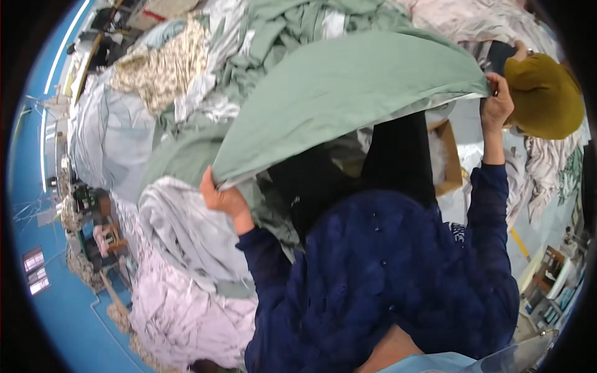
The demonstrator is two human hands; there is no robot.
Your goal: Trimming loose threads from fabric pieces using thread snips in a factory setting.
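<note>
Pale green fabric panel (348, 93), which I hold spread in front of me: upper face smooth and bowed, near edge drawn out between two gripped ends, a paler underside showing along it

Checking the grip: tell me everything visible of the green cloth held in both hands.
The green cloth is plain, thin-looking fabric, spread in a broad arch with faint creases. The left hand grips its left end, the right hand its right. Paler material shows along its lower edge. It partly hides the black trousers.
</note>
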